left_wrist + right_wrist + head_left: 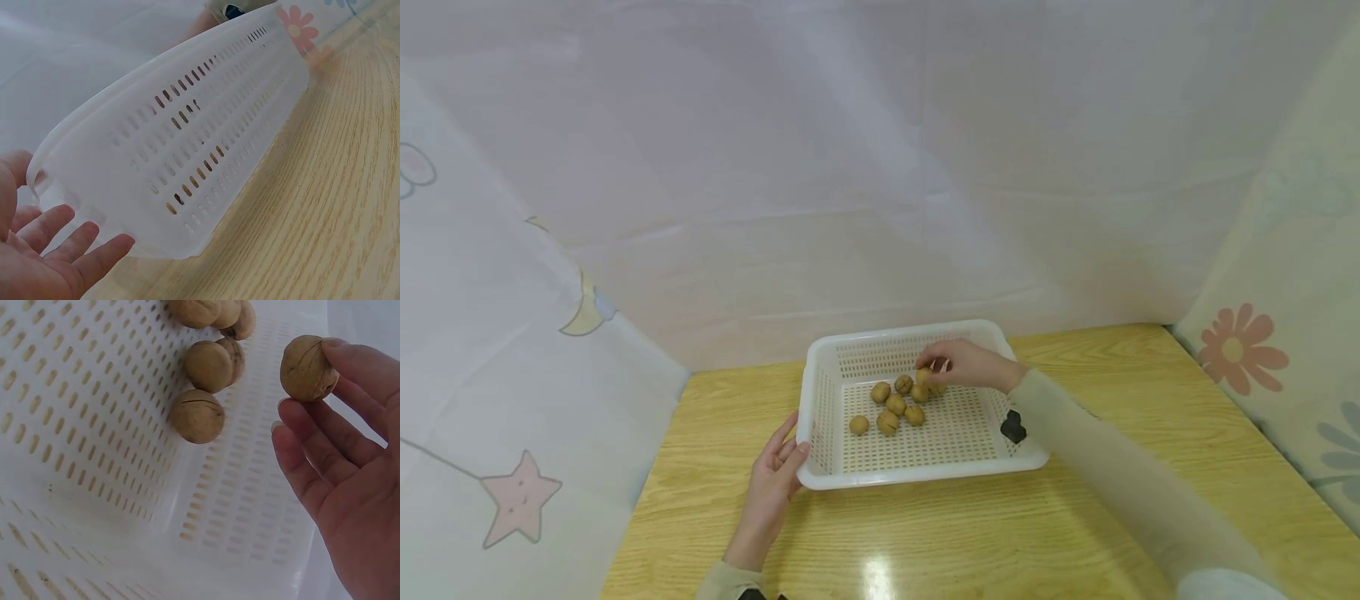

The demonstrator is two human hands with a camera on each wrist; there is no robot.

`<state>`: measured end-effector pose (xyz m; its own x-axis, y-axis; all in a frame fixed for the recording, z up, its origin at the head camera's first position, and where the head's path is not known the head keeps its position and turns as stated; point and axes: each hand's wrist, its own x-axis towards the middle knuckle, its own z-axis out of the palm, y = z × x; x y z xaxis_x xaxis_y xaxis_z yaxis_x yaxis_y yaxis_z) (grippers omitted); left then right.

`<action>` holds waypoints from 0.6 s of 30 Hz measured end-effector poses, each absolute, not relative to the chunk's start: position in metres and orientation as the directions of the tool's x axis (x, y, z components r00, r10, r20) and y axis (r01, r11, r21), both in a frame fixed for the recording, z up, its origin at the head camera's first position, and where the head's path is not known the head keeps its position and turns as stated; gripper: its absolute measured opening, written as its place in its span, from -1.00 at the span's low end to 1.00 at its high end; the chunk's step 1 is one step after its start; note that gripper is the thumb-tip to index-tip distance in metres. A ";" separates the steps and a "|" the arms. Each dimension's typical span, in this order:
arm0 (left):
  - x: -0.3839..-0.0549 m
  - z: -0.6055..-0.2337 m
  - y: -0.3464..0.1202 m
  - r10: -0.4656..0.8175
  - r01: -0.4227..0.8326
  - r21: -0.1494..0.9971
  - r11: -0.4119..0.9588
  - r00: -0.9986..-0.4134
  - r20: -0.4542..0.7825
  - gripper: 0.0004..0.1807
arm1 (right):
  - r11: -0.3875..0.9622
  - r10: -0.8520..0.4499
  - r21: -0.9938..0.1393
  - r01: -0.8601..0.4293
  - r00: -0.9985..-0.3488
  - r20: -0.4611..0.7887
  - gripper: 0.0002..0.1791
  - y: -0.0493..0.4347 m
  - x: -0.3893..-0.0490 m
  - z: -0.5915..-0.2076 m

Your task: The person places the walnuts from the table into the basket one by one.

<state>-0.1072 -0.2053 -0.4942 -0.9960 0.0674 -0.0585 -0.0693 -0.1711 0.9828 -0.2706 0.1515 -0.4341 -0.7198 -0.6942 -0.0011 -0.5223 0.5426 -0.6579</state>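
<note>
A white perforated plastic basket [917, 477] stands on the wooden table. Several walnuts [887, 423] lie on its floor, mostly left of centre and toward the back. My left hand [769, 486] holds the basket's front left corner, the thumb over the rim and the fingers against the outside wall, as the left wrist view shows at the basket side [112, 150]. Above the basket floor, my right hand [970, 365] pinches one walnut [306, 369] between thumb and fingertips. In the right wrist view, other walnuts [197, 417] rest below and left of it.
The wooden table [700, 483] extends on both sides of the basket and in front of it. Behind it hangs a pale cloth wall [850, 208]. Printed sheets with a star [522, 500] and a flower [1242, 348] flank the table.
</note>
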 end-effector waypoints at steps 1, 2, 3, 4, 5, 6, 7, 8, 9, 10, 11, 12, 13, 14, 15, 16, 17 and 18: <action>-0.107 -0.494 -0.205 0.066 -0.069 0.983 -0.169 -0.996 -0.059 -0.31 | 0.543 -0.698 -0.656 -0.524 -0.716 -0.006 -0.73 0.151 -0.271 -0.436; -0.107 -0.494 -0.205 0.064 -0.071 0.983 -0.169 -0.996 -0.061 -0.31 | 0.546 -0.701 -0.650 -0.528 -0.713 -0.010 -0.73 0.151 -0.272 -0.438; -0.107 -0.494 -0.205 0.063 -0.072 0.983 -0.168 -0.996 -0.062 -0.31 | 0.547 -0.705 -0.649 -0.529 -0.709 -0.017 -0.72 0.151 -0.272 -0.440; -0.107 -0.494 -0.205 0.063 -0.072 0.983 -0.168 -0.996 -0.062 -0.31 | 0.547 -0.710 -0.646 -0.533 -0.704 -0.020 -0.72 0.150 -0.272 -0.441; -0.107 -0.494 -0.205 0.063 -0.071 0.983 -0.166 -0.996 -0.061 -0.31 | 0.552 -0.710 -0.647 -0.526 -0.703 -0.034 -0.72 0.150 -0.272 -0.443; -0.107 -0.494 -0.205 0.063 -0.071 0.983 -0.167 -0.996 -0.061 -0.31 | 0.558 -0.711 -0.646 -0.521 -0.701 -0.049 -0.71 0.150 -0.273 -0.444; -0.107 -0.494 -0.205 0.062 -0.070 0.984 -0.167 -0.996 -0.060 -0.31 | 0.564 -0.713 -0.645 -0.516 -0.698 -0.065 -0.71 0.150 -0.273 -0.445; -0.108 -0.494 -0.205 0.062 -0.070 0.983 -0.167 -0.996 -0.060 -0.31 | 0.573 -0.713 -0.644 -0.506 -0.695 -0.088 -0.71 0.149 -0.273 -0.447; -0.108 -0.494 -0.205 0.062 -0.069 0.984 -0.167 -0.996 -0.059 -0.31 | 0.583 -0.714 -0.643 -0.497 -0.691 -0.113 -0.72 0.149 -0.273 -0.448; -0.108 -0.494 -0.205 0.062 -0.069 0.984 -0.167 -0.996 -0.059 -0.31 | 0.592 -0.716 -0.636 -0.495 -0.685 -0.133 -0.72 0.148 -0.273 -0.449; -0.108 -0.494 -0.205 0.062 -0.070 0.984 -0.166 -0.996 -0.060 -0.31 | 0.601 -0.717 -0.630 -0.491 -0.679 -0.155 -0.73 0.147 -0.273 -0.451; -0.108 -0.494 -0.205 0.062 -0.071 0.984 -0.166 -0.996 -0.061 -0.31 | 0.608 -0.720 -0.622 -0.494 -0.673 -0.170 -0.74 0.146 -0.273 -0.452; -0.108 -0.494 -0.205 0.063 -0.072 0.984 -0.166 -0.996 -0.062 -0.31 | 0.615 -0.722 -0.614 -0.496 -0.668 -0.183 -0.75 0.145 -0.273 -0.453; -0.108 -0.494 -0.205 0.064 -0.073 0.983 -0.166 -0.996 -0.063 -0.31 | 0.625 -0.719 -0.604 -0.495 -0.666 -0.198 -0.76 0.145 -0.273 -0.454; -0.108 -0.494 -0.205 0.065 -0.074 0.983 -0.165 -0.996 -0.064 -0.31 | 0.634 -0.715 -0.596 -0.494 -0.667 -0.208 -0.76 0.143 -0.274 -0.455; -0.108 -0.494 -0.205 0.064 -0.075 0.983 -0.167 -0.996 -0.065 -0.31 | 0.639 -0.713 -0.591 -0.492 -0.668 -0.215 -0.76 0.142 -0.274 -0.455; -0.108 -0.494 -0.205 0.063 -0.075 0.983 -0.169 -0.996 -0.065 -0.31 | 0.645 -0.708 -0.589 -0.487 -0.670 -0.221 -0.76 0.141 -0.275 -0.455; -0.108 -0.494 -0.205 0.062 -0.075 0.982 -0.171 -0.996 -0.065 -0.31 | 0.654 -0.701 -0.585 -0.480 -0.675 -0.230 -0.75 0.140 -0.275 -0.455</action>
